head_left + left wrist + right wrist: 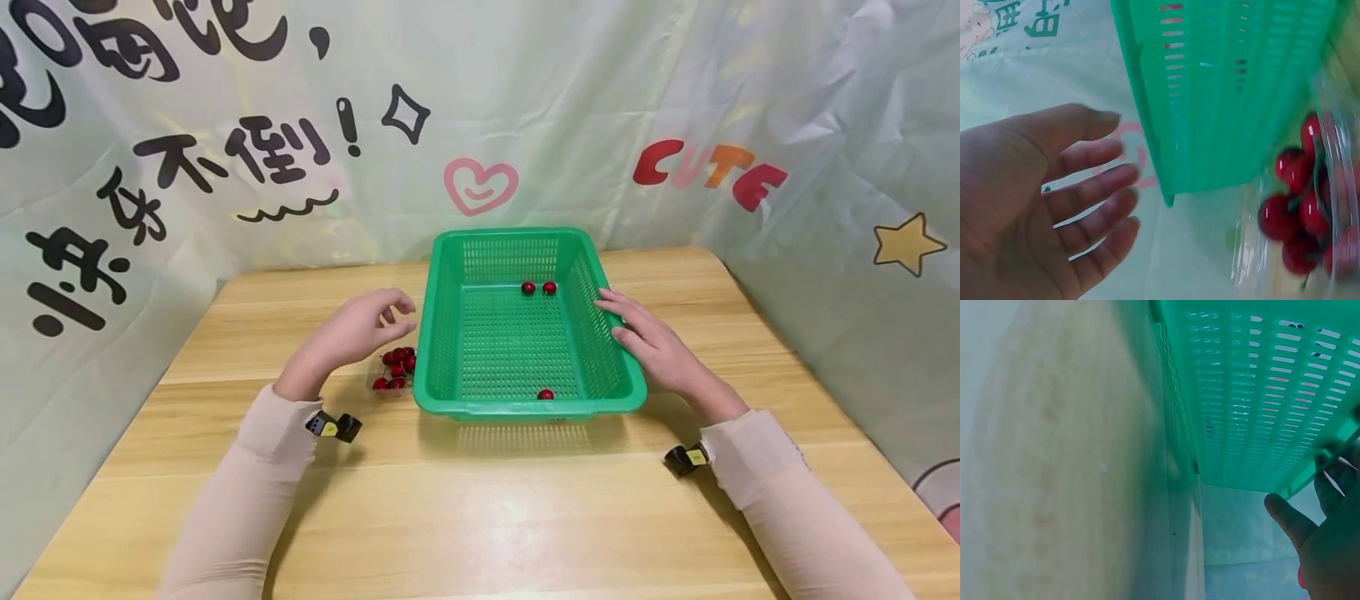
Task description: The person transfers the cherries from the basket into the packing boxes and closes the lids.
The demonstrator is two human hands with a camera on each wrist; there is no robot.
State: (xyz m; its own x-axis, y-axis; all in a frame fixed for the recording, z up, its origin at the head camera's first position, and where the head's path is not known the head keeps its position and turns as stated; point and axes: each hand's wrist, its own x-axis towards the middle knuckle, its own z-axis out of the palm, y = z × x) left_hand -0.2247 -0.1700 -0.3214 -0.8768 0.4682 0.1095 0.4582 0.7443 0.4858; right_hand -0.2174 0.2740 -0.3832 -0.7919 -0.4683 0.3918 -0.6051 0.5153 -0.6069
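A green perforated plastic basket point(517, 408) stands on the table, with three red cherries inside: a pair of cherries point(538, 288) near the back and a single cherry point(546, 394) at the front. My right hand point(652, 342) holds its right rim, fingers over the edge and thumb on the outer side. Just left of the basket, my left hand point(360, 325) hovers with relaxed, slightly bent fingers and nothing in them; the left wrist view shows its palm. Below that hand, several stemmed cherries point(1297, 219) lie in a clear plastic box point(1249, 250), partly hidden by the basket in the head view.
The wooden table point(495, 517) extends in front of the basket and to both sides. A pale printed curtain point(570, 108) hangs behind the table and along its sides. Small black wrist cameras point(681, 461) are strapped at both cuffs.
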